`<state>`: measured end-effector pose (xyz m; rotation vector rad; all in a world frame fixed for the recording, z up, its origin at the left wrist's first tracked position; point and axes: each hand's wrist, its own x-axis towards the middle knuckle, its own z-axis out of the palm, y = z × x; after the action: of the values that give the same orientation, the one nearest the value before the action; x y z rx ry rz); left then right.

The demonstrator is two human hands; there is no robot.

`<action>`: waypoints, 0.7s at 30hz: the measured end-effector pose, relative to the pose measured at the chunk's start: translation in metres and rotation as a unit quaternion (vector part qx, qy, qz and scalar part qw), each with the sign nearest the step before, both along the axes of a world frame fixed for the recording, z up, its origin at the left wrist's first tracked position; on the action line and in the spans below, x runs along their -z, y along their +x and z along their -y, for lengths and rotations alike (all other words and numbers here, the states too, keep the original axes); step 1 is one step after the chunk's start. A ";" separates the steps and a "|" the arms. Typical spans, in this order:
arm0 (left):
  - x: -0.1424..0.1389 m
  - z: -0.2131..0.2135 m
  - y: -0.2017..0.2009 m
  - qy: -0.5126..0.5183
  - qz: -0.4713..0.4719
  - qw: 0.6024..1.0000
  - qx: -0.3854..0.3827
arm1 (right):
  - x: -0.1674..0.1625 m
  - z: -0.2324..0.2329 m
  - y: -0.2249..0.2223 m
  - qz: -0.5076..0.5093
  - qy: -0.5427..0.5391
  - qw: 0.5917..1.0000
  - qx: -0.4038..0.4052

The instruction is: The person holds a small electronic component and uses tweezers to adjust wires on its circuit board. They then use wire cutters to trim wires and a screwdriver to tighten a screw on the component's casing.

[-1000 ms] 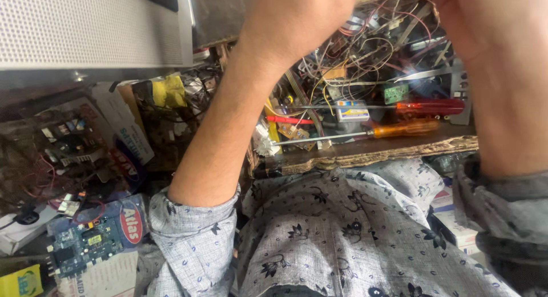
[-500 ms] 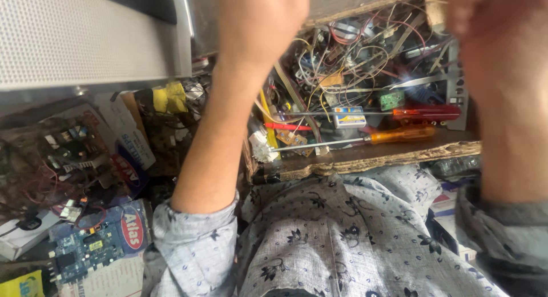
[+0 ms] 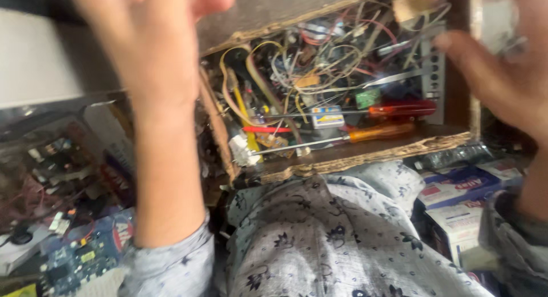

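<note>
Left hand [image 3: 151,43] and right hand [image 3: 505,83] raised, fingers spread, holding nothing, open room between them. Below the fingers, orange-handled screwdriver [image 3: 342,138] lies lengthwise along the wooden tray's frayed front edge [image 3: 365,159], tip pointing left.

Two hands are raised: the left hand [image 3: 151,43] and the right hand [image 3: 502,74]. Two screwdrivers lie in the far drawer [image 3: 365,157]: a red one [image 3: 399,109] and an orange one [image 3: 379,132]. One blue circuit board [image 3: 74,263] sits near left. Two boxes [image 3: 456,185] sit near right.
</note>
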<state>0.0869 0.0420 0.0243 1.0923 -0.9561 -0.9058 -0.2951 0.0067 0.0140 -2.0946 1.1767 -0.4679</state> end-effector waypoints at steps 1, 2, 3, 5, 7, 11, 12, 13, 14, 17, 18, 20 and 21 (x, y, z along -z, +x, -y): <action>-0.003 -0.006 0.003 0.016 -0.005 1.000 -0.004 | -0.011 -0.003 0.000 -0.027 -0.088 0.993 -0.078; -0.005 -0.009 0.005 0.033 -0.012 0.999 -0.003 | -0.017 -0.006 0.003 -0.085 -0.126 0.980 -0.125; -0.006 -0.013 0.008 0.051 -0.018 0.999 -0.001 | -0.022 -0.009 0.005 -0.143 -0.163 0.961 -0.171; -0.002 -0.016 0.010 0.078 -0.043 0.996 0.016 | -0.022 -0.019 0.012 -0.255 -0.177 0.926 -0.215; 0.005 -0.017 0.010 0.093 -0.087 0.991 0.037 | -0.005 -0.036 0.023 -0.365 -0.128 0.898 -0.208; 0.025 -0.006 -0.005 0.129 -0.164 0.976 0.059 | 0.029 -0.054 0.031 -0.325 -0.138 0.917 -0.188; 0.030 -0.002 -0.012 0.148 -0.175 0.972 0.055 | 0.033 -0.055 0.032 -0.314 -0.172 0.916 -0.183; 0.035 0.005 -0.019 0.163 -0.182 0.968 0.051 | 0.034 -0.054 0.032 -0.315 -0.142 0.921 -0.179; 0.039 0.013 -0.024 0.175 -0.186 0.966 0.048 | 0.033 -0.054 0.033 -0.313 -0.116 0.926 -0.173; 0.047 0.028 -0.038 0.181 -0.181 0.965 0.049 | 0.023 -0.048 0.036 -0.308 -0.100 0.931 -0.167; 0.049 0.031 -0.040 0.182 -0.175 0.966 0.051 | 0.019 -0.048 0.035 -0.308 -0.099 0.931 -0.168; 0.053 0.039 -0.041 0.183 -0.154 0.970 0.053 | 0.010 -0.048 0.024 -0.307 -0.101 0.933 -0.160; 0.054 0.042 -0.041 0.185 -0.140 0.971 0.053 | 0.006 -0.049 0.015 -0.307 -0.103 0.933 -0.157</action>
<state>0.0461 -0.0003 -0.0297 1.1912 -0.6278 -1.3253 -0.2805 0.0555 0.0082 -2.6583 1.1120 0.2513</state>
